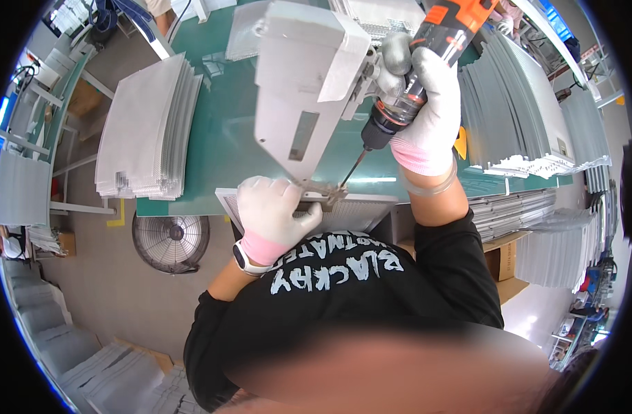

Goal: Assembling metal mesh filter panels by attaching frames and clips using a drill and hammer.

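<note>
In its white glove with a pink cuff, my right hand [436, 103] is wrapped round an orange and black power drill [398, 103]. The long bit slants down to a small metal bracket [335, 193] at the near table edge. My left hand [271, 214], gloved alike, is closed over the edge of a light perforated metal panel [360, 215], beside that bracket. The panel lies between my body and the table. A pale grey metal housing [288, 90] with a slot stands above the bracket, its lower corner close to my left fingers. My left fingertips are partly hidden.
The green table [223, 152] bears a stack of white panels [140, 124] at left and a larger stack of grey panels [516, 103] at right. A floor fan [171, 241] stands left below the table. An open cardboard box [505, 272] is at lower right.
</note>
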Demonstrator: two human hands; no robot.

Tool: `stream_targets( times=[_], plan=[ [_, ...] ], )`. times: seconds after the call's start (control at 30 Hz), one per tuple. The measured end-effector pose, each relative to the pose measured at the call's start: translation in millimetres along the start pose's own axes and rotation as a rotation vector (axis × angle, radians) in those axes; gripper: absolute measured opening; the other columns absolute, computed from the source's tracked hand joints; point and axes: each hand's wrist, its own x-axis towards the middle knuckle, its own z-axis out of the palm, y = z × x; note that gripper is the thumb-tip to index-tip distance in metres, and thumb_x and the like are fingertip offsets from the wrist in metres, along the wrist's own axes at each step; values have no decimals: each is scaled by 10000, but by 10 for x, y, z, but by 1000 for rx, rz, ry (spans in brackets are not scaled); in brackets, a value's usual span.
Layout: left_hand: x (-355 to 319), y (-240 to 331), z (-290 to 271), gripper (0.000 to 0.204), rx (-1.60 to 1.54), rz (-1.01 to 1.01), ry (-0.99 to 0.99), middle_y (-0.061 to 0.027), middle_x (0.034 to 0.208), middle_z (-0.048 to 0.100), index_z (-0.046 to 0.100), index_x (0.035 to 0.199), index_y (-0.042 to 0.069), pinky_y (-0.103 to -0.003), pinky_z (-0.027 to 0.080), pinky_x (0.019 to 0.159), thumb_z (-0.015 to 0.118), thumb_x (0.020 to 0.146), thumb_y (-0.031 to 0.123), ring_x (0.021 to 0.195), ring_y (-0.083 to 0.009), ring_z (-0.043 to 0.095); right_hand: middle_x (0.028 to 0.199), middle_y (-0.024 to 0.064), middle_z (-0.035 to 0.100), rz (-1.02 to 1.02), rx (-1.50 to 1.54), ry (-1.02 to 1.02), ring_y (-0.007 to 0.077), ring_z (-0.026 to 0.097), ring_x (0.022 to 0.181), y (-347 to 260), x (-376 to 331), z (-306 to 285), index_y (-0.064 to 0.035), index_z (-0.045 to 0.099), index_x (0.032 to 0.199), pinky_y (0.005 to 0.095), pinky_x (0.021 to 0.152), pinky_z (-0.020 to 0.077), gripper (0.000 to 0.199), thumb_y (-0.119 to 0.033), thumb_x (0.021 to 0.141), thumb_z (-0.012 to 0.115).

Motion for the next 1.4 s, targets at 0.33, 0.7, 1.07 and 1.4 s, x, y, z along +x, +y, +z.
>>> stream_targets(
  times=[0.33,0.7,1.07,1.4],
  plan=[
    [-104,128,-221,253,-4,-7,-61,-28,742,663,750,871,141,-407,422,553,804,653,258,585,-248,603,742,89,589,21,100,-77,142,540,581,33,-28,343,-3,550,879,268,527,447,169,-142,967,591],
    [-128,83,-185,219,-36,20,-34,-24,733,658,716,806,132,-401,411,538,801,658,269,606,-228,620,771,19,524,226,-156,-156,60,454,561,12,-205,305,-46,488,938,216,463,341,319,-336,933,619],
    [-190,158,-117,262,-128,-91,-260,12,824,697,763,961,160,-389,541,670,748,739,298,746,-217,692,784,112,572,265,126,-131,147,518,549,224,-368,179,-43,211,1506,267,481,418,773,-72,874,655],
    [-298,140,68,363,-272,-28,-197,3,729,555,749,1139,185,-348,451,569,764,793,292,639,-182,576,682,66,519,338,250,-86,119,453,466,263,-480,88,-52,254,1430,243,425,367,785,-125,804,723]
  ],
)
